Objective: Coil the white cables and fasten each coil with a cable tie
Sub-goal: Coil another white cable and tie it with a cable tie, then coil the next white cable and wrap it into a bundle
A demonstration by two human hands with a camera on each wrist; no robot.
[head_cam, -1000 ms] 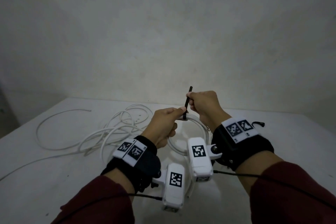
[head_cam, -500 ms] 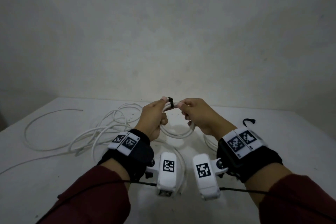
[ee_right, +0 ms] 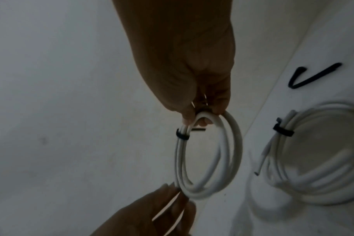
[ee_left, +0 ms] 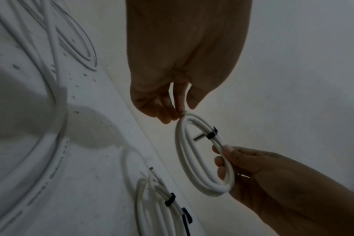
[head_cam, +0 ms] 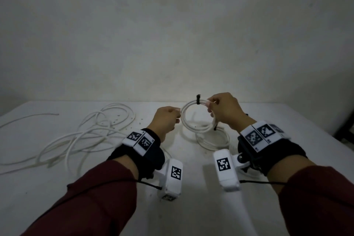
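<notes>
loose cables [head_cam: 80, 136] left, tied coil [head_cam: 212, 140] (under hands)

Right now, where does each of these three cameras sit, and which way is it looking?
Head: worn on the head, looking down at the table; both hands and sleeves show.
Left wrist: looks along the left hand to the coil; right hand opposite.
Right wrist: looks along the right hand to the same coil.
All three share the coil and its black tie.
</notes>
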